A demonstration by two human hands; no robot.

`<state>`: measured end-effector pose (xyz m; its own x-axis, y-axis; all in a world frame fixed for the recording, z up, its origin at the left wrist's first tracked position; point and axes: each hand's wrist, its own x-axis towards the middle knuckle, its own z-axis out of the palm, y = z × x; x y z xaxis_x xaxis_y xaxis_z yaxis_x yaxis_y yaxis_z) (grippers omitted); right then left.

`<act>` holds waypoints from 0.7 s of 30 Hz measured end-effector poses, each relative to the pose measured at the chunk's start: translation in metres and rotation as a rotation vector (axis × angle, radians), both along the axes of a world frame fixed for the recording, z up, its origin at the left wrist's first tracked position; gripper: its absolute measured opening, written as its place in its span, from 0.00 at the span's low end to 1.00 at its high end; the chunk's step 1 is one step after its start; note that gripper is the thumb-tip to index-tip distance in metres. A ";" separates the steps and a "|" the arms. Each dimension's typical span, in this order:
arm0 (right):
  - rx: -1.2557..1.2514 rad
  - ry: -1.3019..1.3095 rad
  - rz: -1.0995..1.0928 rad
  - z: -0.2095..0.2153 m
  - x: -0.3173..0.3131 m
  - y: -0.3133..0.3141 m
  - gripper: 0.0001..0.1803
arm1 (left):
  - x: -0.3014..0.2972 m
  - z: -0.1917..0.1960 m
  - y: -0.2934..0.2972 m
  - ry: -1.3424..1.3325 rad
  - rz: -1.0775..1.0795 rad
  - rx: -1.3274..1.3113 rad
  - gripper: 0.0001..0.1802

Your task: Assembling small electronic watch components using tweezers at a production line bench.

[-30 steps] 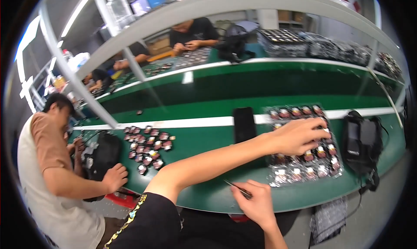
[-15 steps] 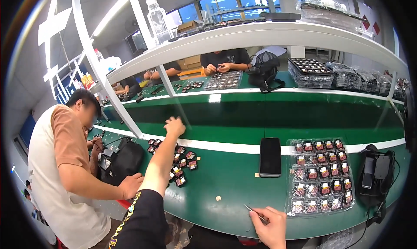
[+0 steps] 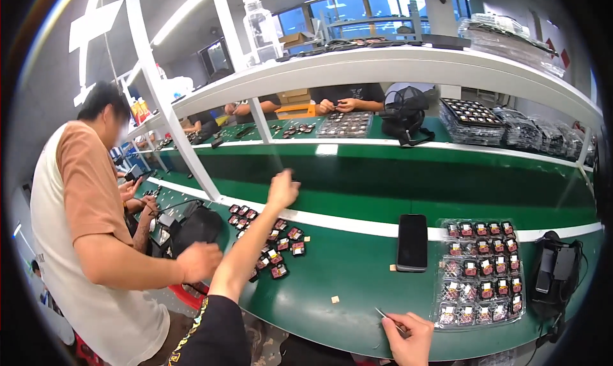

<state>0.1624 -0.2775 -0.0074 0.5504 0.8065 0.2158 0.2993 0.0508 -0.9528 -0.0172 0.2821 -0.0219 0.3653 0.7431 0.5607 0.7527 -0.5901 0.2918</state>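
My left hand (image 3: 284, 190) reaches out over the green channel beyond the table's white edge. Motion smears its fingers, so whether they hold anything is unclear. Beneath that forearm lies a loose pile of small black square parts (image 3: 279, 243) with white and reddish faces. Near the front table edge, my right hand (image 3: 412, 340) is closed round a pair of thin metal tweezers (image 3: 387, 317), tips pointing up and left. To its right, a clear plastic tray (image 3: 439, 283) holds rows of similar black parts.
A black phone (image 3: 412, 243) lies left of the tray. A black device with cables (image 3: 555, 270) sits at the right. A co-worker (image 3: 96, 206) stands close on my left, beside a black bag (image 3: 195, 229). A white shelf (image 3: 383, 59) spans above the channel.
My left hand stays stretched over the channel, its fingers now more blurred. The view has shifted, moving the scene right and slightly down. The co-worker's near hand has lifted. The tweezers remain in my right hand.
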 end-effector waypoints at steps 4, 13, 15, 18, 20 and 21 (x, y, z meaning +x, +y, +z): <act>-0.027 -0.025 -0.076 -0.002 0.006 -0.007 0.10 | 0.083 0.031 -0.160 -0.024 -0.580 -0.091 0.25; -0.076 -0.017 -0.027 -0.013 0.013 -0.012 0.09 | 0.049 0.021 -0.318 0.076 -1.219 -0.487 0.34; -0.100 -0.053 -0.016 -0.014 0.015 -0.012 0.09 | 0.043 0.021 -0.322 0.015 -1.202 -0.453 0.34; -0.205 -0.029 -0.005 -0.006 0.016 -0.013 0.10 | 0.050 0.005 -0.317 0.014 -1.222 -0.459 0.34; -0.225 -0.037 0.028 -0.022 0.023 -0.018 0.11 | 0.052 -0.001 -0.315 0.085 -1.260 -0.405 0.34; -0.234 -0.039 0.032 -0.023 0.022 -0.016 0.11 | 0.053 -0.003 -0.314 -0.003 -1.285 -0.390 0.31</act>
<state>0.1847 -0.2937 -0.0303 0.5182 0.8542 0.0415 0.3380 -0.1600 -0.9274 0.0361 -0.0321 -0.0245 0.9188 -0.0128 0.3945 -0.2692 -0.7513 0.6026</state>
